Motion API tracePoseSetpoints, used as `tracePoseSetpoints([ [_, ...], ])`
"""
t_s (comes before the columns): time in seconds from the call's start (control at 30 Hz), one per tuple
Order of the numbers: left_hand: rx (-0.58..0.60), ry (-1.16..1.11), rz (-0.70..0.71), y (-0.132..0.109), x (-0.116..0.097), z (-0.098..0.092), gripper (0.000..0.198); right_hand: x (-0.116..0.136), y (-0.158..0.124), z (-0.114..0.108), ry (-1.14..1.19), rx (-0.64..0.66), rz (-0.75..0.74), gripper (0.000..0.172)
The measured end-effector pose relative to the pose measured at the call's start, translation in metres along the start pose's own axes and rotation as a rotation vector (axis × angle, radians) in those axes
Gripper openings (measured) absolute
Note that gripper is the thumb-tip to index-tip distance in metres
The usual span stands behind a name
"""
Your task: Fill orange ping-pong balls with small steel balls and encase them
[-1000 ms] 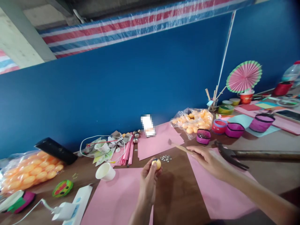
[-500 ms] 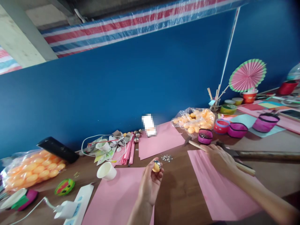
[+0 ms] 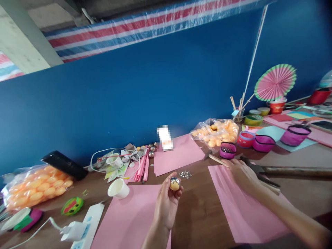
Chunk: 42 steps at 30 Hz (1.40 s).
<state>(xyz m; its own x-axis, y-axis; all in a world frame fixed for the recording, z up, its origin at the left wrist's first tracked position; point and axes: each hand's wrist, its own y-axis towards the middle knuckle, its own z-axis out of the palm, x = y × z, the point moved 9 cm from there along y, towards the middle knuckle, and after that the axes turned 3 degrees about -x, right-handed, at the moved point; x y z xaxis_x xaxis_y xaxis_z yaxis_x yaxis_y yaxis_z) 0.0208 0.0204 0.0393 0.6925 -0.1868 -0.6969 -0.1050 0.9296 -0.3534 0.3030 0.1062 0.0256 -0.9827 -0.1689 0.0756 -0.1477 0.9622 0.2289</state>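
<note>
My left hand (image 3: 166,204) is raised over the brown table (image 3: 197,207), fingers closed round a small orange ball (image 3: 175,184) with a shiny silver cap on top. My right hand (image 3: 242,173) lies to the right on a pink paper sheet (image 3: 233,207), fingers stretched flat over the wooden handle of a small hammer (image 3: 215,159), whose head points left. A little heap of silver studs (image 3: 184,174) sits just beyond the ball.
A big claw hammer (image 3: 261,170) lies right behind my right hand. Around are a paper cup (image 3: 118,189), two bags of orange balls (image 3: 216,133) (image 3: 33,188), pink tubs (image 3: 227,150), a power strip (image 3: 86,223) and a paper fan (image 3: 275,82).
My right hand carried the small hammer to the right and laid it on the pink sheet. My left hand turned the ball so its silver cap faces up.
</note>
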Motion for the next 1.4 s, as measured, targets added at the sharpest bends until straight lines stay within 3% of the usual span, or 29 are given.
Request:
tracePoseSetpoints([
  [0.2,0.001,0.014,0.066,-0.002,-0.005,0.001,0.035,0.006,0.001,-0.008,-0.055,-0.050,-0.021,0.029],
  [0.3,-0.003,0.018,0.065,-0.002,-0.005,0.000,0.036,0.022,0.006,-0.018,0.010,-0.101,-0.032,0.032],
  [0.5,-0.028,0.050,0.079,-0.003,-0.006,-0.005,0.036,0.104,0.010,-0.029,0.306,-0.074,-0.324,0.028],
  [0.7,-0.081,0.059,0.095,-0.008,-0.015,-0.017,0.035,0.154,0.019,-0.009,0.316,0.120,-0.340,0.020],
  [1.03,-0.143,-0.005,0.069,-0.011,-0.016,-0.037,0.033,0.173,0.034,0.005,0.258,0.179,-0.333,0.028],
  [1.4,-0.139,-0.001,0.063,-0.016,-0.020,-0.043,0.036,0.181,0.040,0.014,0.196,0.222,-0.325,0.021],
])
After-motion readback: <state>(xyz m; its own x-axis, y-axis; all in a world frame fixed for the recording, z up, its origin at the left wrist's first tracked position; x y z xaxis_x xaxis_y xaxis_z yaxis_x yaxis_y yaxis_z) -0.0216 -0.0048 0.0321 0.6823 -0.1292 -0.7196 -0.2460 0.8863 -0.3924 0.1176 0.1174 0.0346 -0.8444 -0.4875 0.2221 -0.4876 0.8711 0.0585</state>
